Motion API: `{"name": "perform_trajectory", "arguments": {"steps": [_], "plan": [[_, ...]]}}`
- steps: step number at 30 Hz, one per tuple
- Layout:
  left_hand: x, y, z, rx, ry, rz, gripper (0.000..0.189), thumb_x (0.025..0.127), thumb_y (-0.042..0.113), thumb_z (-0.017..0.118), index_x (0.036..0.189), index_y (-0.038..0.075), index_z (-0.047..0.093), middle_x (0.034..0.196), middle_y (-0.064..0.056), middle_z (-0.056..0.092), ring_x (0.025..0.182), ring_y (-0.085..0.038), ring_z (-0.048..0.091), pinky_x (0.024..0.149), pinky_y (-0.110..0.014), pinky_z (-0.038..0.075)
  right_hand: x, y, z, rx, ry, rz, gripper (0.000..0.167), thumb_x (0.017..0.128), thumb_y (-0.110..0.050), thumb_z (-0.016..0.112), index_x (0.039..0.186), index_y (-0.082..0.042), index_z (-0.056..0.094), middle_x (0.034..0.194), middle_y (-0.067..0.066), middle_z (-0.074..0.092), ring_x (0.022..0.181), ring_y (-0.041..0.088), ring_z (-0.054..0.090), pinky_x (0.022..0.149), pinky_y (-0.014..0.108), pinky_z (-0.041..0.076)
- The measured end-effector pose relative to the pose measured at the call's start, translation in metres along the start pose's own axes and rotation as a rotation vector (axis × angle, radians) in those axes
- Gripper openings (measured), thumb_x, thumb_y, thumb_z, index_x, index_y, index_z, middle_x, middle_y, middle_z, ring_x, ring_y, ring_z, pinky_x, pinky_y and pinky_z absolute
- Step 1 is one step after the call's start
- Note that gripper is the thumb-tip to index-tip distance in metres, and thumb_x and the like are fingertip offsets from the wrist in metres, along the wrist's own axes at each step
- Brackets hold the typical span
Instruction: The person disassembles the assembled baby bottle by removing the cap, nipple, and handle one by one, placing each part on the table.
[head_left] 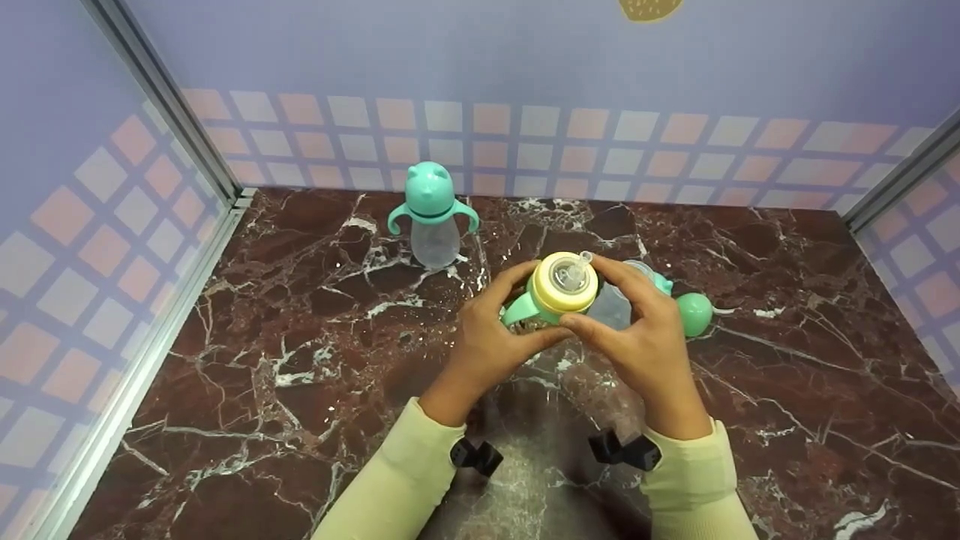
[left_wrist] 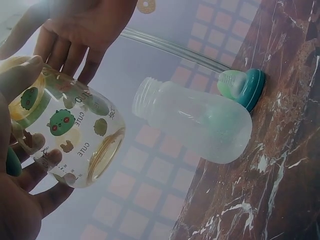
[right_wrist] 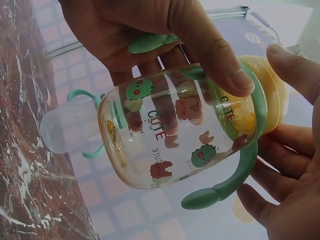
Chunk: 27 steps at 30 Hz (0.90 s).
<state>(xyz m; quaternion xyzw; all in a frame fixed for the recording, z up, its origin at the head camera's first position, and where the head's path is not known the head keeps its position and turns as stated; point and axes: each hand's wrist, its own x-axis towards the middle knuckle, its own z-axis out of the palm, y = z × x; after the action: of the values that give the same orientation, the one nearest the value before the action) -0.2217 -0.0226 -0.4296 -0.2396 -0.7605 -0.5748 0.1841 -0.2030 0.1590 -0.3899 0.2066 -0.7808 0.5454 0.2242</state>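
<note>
- Hands: left hand (head_left: 491,334) is curled round the body of the clear bottle (right_wrist: 172,150), thumb on one side, fingers on the other. Right hand (head_left: 641,341) is partly closed, thumb and fingers about the yellow collar (right_wrist: 274,95).
- Position: bottle is held off the desk (head_left: 247,450), teat end up, right of the desk's middle and well apart from its right edge.
- Step in hand, as judged: working the collar against the body. Best done with the left grip firm and low, the right turning evenly and square to the neck so the thread does not bind.
- Keep fingers off the soft teat (head_left: 576,274); leave room for the green handle (right_wrist: 220,192) to pass the palm.
- Appearance: transparent, rounded base, printed with green and brown cartoon figures and the word CUTE; green ring with handles beneath the collar.
- Around: turquoise-topped bottle (head_left: 435,244) stands near the desk's far edge, left of middle. Frosted bottle (left_wrist: 200,122) stands uncapped behind the right hand.
- Green ball-shaped piece (head_left: 695,315) and turquoise piece (head_left: 664,283) lie towards the desk's right edge; the right hand hides much there, so contact between them cannot be told.
</note>
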Motion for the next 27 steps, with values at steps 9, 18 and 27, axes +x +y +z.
{"name": "perform_trajectory", "arguments": {"steps": [9, 18, 27], "plan": [[0.0, 0.0, -0.004, -0.069, -0.099, -0.04, 0.075, 0.068, 0.034, 0.088, 0.133, 0.016, 0.054, 0.126, -0.001, 0.065, 0.114, -0.008, 0.062, 0.096, -0.027, 0.05, 0.001, 0.004, -0.008, 0.064, -0.053, -0.013, 0.06, 0.066, 0.007, 0.083, 0.123, 0.0, 0.064, 0.121, 0.014, 0.067, 0.116, 0.015, 0.06, 0.106, 0.028, 0.043], [0.004, -0.006, -0.02, -0.285, -0.408, -0.064, 0.075, 0.069, 0.028, 0.088, 0.135, 0.012, 0.055, 0.129, -0.003, 0.063, 0.113, -0.015, 0.06, 0.1, -0.032, 0.049, 0.0, 0.009, -0.027, 0.271, -0.278, -0.012, 0.056, 0.067, 0.014, 0.077, 0.12, 0.007, 0.063, 0.121, 0.008, 0.067, 0.116, 0.02, 0.059, 0.106, 0.028, 0.044], [0.004, -0.009, -0.022, -0.453, -0.678, -0.018, 0.088, 0.069, 0.056, 0.08, 0.133, 0.002, 0.054, 0.123, -0.017, 0.063, 0.108, -0.015, 0.061, 0.099, -0.037, 0.05, 0.002, 0.016, -0.039, 0.482, -0.547, -0.149, 0.054, 0.076, -0.007, 0.079, 0.123, 0.011, 0.059, 0.131, 0.019, 0.061, 0.127, 0.03, 0.053, 0.11, 0.034, 0.042]]}}
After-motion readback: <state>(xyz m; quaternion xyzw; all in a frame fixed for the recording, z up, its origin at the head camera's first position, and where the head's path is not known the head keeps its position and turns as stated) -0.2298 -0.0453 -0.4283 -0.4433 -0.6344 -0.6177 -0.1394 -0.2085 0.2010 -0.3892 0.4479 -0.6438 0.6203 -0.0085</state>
